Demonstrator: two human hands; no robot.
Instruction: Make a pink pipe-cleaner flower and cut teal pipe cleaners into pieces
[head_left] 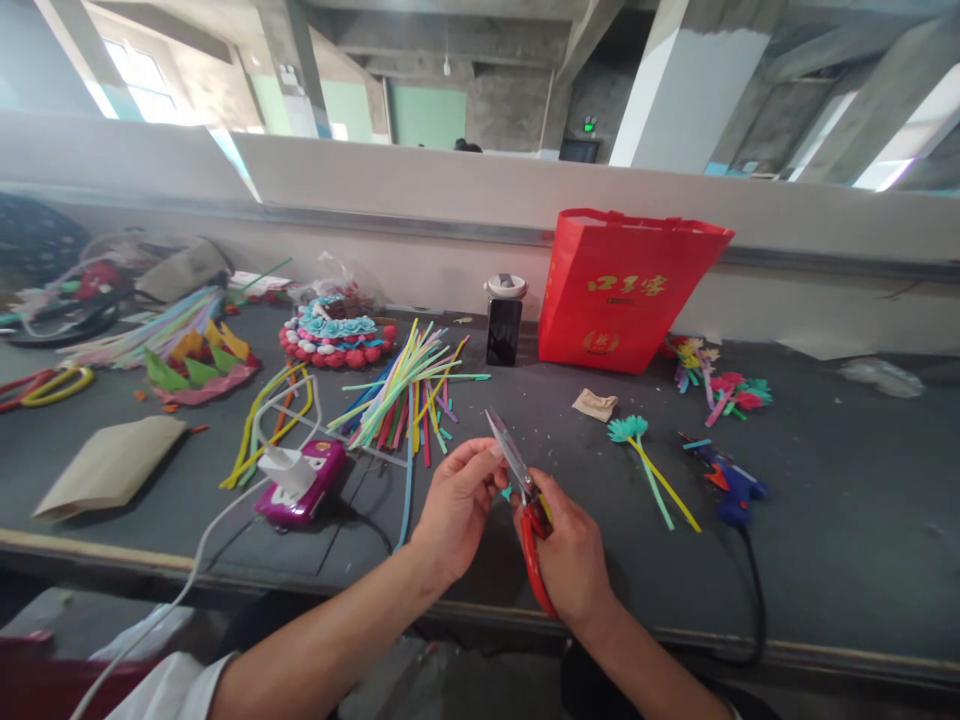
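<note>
My right hand (571,552) is closed round the red handles of a pair of scissors (520,490), whose grey blades point up and to the left. My left hand (459,505) is beside the blades with thumb and fingers pinched on a small teal piece (508,491) at the blades. Both hands hover above the near edge of the dark table (825,520). A bundle of coloured strips (405,395) lies just beyond my left hand.
A red bag (622,290) stands at the back by a dark jar (504,322). A blue glue gun (729,480), a teal paper flower (645,455), more flowers (720,385), a purple power strip (304,480), a brown envelope (112,462) and a beaded cake-like craft (335,335) lie around.
</note>
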